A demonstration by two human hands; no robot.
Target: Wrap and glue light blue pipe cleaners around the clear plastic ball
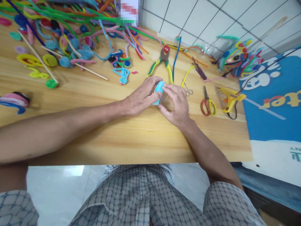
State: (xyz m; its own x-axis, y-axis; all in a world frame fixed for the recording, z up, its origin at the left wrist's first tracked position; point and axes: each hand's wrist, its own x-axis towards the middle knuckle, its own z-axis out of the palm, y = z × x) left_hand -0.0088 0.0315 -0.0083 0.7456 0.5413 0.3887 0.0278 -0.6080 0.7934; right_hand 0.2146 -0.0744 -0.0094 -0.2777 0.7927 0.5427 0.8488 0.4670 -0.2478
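A light-blue coil of pipe cleaner (159, 91) is held upright between my two hands, above the middle of the wooden table. My left hand (143, 95) grips it from the left, thumb on the near face and fingers behind. On the other side, my right hand (176, 102) pinches its edge with the fingertips. Just beyond the hands lie pliers (163, 59) with green and yellow handles. A dark-blue pipe cleaner (176, 59) rests beside them. Small scissors (188, 92) are partly hidden close to my right hand.
Red-and-yellow scissors (208, 105) and a yellow glue gun (231, 99) lie to the right. Colourful pipe-cleaner figures (240, 59) stand at the back right. Loose pipe cleaners (103, 29), coils and wooden sticks (91, 71) cover the back left. A tiled wall (178, 15) bounds the table (131, 138).
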